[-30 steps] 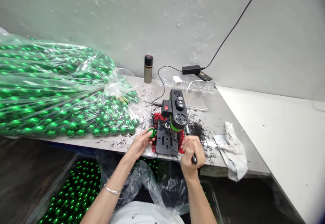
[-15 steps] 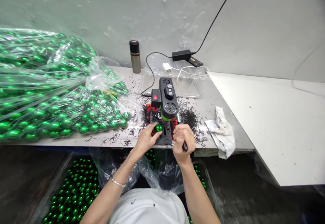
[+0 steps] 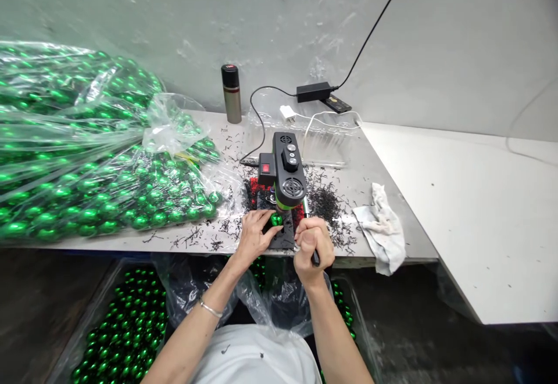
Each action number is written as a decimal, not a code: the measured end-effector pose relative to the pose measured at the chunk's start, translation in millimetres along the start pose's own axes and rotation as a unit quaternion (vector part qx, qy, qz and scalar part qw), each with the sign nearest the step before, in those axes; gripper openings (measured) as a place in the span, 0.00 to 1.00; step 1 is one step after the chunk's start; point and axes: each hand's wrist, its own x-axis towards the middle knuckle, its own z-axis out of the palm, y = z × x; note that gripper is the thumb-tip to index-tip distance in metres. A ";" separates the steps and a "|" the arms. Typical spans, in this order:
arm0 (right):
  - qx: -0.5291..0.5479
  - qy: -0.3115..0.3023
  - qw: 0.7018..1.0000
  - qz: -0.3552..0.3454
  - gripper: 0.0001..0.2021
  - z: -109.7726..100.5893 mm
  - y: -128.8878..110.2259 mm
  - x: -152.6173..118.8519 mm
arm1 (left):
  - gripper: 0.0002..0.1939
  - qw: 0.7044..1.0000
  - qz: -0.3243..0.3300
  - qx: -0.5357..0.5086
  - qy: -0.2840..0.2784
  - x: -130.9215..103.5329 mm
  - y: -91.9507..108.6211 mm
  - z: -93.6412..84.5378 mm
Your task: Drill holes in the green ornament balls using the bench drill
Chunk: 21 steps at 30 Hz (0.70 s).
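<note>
A small black bench press (image 3: 288,166) with a red switch and round vents on its top stands near the table's front edge. Between the thumb and fingers of my left hand (image 3: 254,234) is a shiny green ball (image 3: 276,219), held over the dark base plate (image 3: 282,241), just under the front of the press head. My right hand (image 3: 314,249) is wrapped round the black grip of the press lever (image 3: 316,258). The head hides the spot where the ball meets the press.
Left on the table lies a clear bag (image 3: 108,186) full of green balls. A flask (image 3: 231,94), power adapter (image 3: 314,92) and white plug (image 3: 288,113) sit behind. Black scraps (image 3: 325,201) surround the press; a rag (image 3: 383,230) lies right. Below, a bin holds more balls (image 3: 124,326).
My left hand has shifted slightly right with the ball, closer under the head. A dark mark seen on the ball before is no longer visible. My right hand keeps its hold on the lever.
</note>
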 end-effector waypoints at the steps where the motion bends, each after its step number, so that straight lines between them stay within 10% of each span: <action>1: 0.003 0.002 1.000 -0.002 0.14 0.7 2.9 -3.7 | 0.15 1.000 0.000 0.000 0.000 -0.4 -0.7 0.5; 21: -0.033 0.024 0.999 0.000 0.17 8.8 33.0 -45.4 | 0.17 1.000 0.014 0.004 0.024 -1.5 -0.4 4.4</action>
